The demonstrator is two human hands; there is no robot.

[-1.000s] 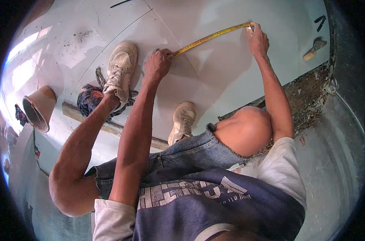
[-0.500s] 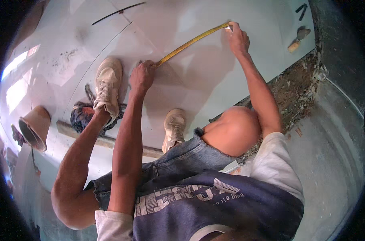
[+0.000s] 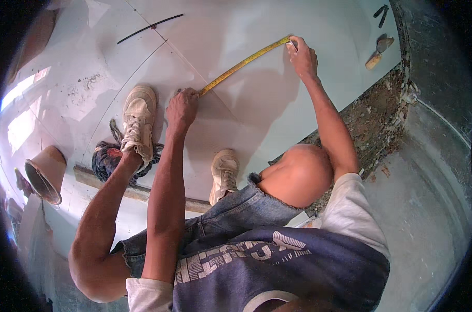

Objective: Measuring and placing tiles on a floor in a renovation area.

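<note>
A yellow tape measure blade (image 3: 245,62) stretches between my two hands, low over the pale tiled floor (image 3: 246,109). My left hand (image 3: 182,110) is closed on its nearer end, just right of my left shoe (image 3: 140,117). Farther off and to the right, my right hand (image 3: 302,58) is closed at the other end, with a small whitish piece between its fingers. Most of what that hand grips is hidden. The blade runs slanting, up and to the right, across a tile joint near my left hand.
A trowel (image 3: 379,52) and black pliers-like tool (image 3: 382,15) lie at the far right, beside a rough broken strip (image 3: 376,112). A thin black rod (image 3: 150,28) lies far left. Nearer left are a bucket (image 3: 46,174), a bundled dark cloth (image 3: 108,160) and a long bar (image 3: 132,191).
The whole view has shifted slightly, so floor things appear a little lower. Both hands keep their hold on the tape measure, which stays stretched between them.
</note>
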